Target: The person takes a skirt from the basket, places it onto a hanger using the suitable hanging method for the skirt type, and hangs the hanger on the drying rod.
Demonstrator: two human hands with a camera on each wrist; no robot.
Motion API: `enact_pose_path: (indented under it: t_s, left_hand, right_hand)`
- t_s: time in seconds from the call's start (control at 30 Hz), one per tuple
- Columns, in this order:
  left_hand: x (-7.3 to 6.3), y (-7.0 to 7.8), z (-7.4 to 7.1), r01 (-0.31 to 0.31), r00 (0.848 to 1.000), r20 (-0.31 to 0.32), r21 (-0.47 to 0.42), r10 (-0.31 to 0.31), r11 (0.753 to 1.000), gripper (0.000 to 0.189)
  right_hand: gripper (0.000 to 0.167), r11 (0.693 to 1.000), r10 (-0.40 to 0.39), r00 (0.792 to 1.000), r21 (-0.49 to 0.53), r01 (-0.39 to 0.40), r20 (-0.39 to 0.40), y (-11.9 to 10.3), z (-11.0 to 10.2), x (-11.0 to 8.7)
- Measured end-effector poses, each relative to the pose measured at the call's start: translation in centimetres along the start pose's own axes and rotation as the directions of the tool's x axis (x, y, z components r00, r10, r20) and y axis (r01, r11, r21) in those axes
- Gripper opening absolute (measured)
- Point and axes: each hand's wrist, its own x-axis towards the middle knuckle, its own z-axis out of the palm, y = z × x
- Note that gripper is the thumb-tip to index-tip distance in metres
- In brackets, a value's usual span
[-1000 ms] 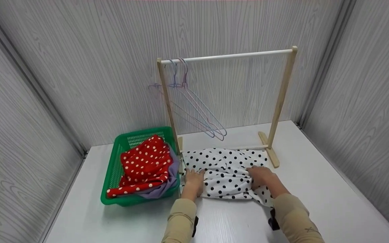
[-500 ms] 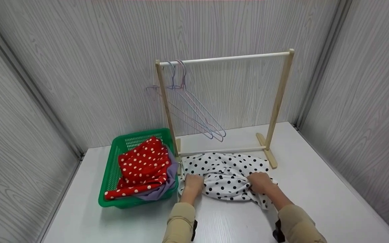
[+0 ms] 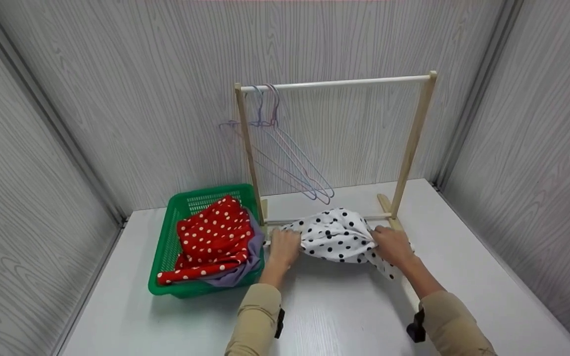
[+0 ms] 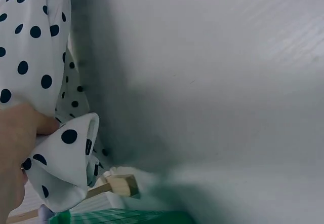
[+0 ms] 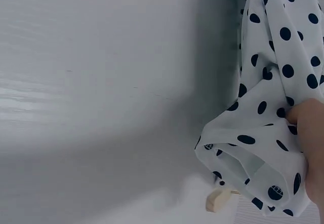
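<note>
A white polka-dot cloth [image 3: 334, 238] with black dots is stretched between the two hands, bunched and sagging above the table. My left hand [image 3: 285, 246] grips its left part, and my right hand [image 3: 393, 245] grips the right part. In the left wrist view a folded end of the cloth [image 4: 63, 143] sticks out past the thumb. A loose, tube-like end of the cloth [image 5: 253, 168] opens below the fist in the right wrist view. Most of the fingers are hidden by the backs of the hands and the fabric.
Beyond the cloth stands a small wooden clothes rack [image 3: 416, 133] with a white rail. Several thin wire hangers [image 3: 297, 160] hang at its left end. To the left, a green basket [image 3: 162, 257] holds a red dotted cloth [image 3: 215, 232] and a purple cloth [image 3: 238, 272].
Both hands first lay on the spread cloth, then closed on it. They have lifted it off the table and moved it away from the body, toward the rack. The basket stays put.
</note>
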Motion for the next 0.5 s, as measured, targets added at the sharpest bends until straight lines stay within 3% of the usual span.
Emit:
enact_pose_path:
  t_s: [0.07, 0.1, 0.17, 0.27, 0.3, 0.33, 0.37, 0.43, 0.47, 0.5]
  left_hand:
    - [0.8, -0.5, -0.7, 0.015, 0.990, -0.142, 0.007, -0.014, 1.000, 0.011]
    - [1.2, -0.7, -0.9, 0.023, 0.976, -0.217, 0.020, -0.018, 1.000, 0.010]
    - [1.9, -1.1, -1.4, 0.042, 0.929, -0.369, 0.044, -0.023, 0.998, 0.011]
    - [2.6, -1.4, -1.4, 0.078, 0.841, -0.540, 0.088, -0.018, 0.993, 0.020]
    - [2.7, -1.3, -1.3, 0.098, 0.823, -0.568, 0.097, -0.025, 0.990, 0.022]
    - [2.6, -1.1, -1.1, 0.121, 0.816, -0.576, 0.102, -0.040, 0.987, 0.024]
    - [2.5, -0.9, -0.8, 0.150, 0.828, -0.557, 0.113, -0.063, 0.982, 0.026]
    - [1.9, -0.1, -0.1, 0.214, 0.885, -0.446, 0.129, -0.136, 0.968, 0.026]
    - [1.4, 0.4, 0.2, 0.239, 0.926, -0.332, 0.149, -0.179, 0.960, 0.026]
    - [1.0, 1.0, 0.6, 0.253, 0.957, -0.192, 0.169, -0.220, 0.953, 0.025]
  right_hand:
    - [0.017, 0.999, -0.017, 0.993, -0.032, 0.013, -0.113, 0.5, -0.7, 0.9]
    - [0.018, 0.999, -0.026, 0.986, -0.051, 0.018, -0.166, 0.6, -1.1, 1.3]
    - [0.021, 0.996, -0.046, 0.962, -0.086, 0.024, -0.269, 0.9, -1.7, 2.2]
    - [0.022, 0.991, -0.070, 0.918, -0.136, 0.017, -0.391, 1.2, -2.1, 3.2]
    - [0.020, 0.988, -0.076, 0.903, -0.152, 0.012, -0.423, 1.2, -2.0, 3.4]
    - [0.017, 0.985, -0.079, 0.893, -0.172, 0.001, -0.444, 1.2, -1.8, 3.6]
    - [0.015, 0.982, -0.075, 0.887, -0.188, -0.013, -0.456, 1.1, -1.5, 3.7]
    - [0.009, 0.974, -0.051, 0.903, -0.220, -0.049, -0.427, 0.7, -0.7, 3.7]
    - [0.009, 0.970, -0.034, 0.918, -0.236, -0.066, -0.396, 0.5, -0.1, 3.6]
    - [0.011, 0.965, -0.013, 0.937, -0.251, -0.080, -0.349, 0.2, 0.4, 3.4]
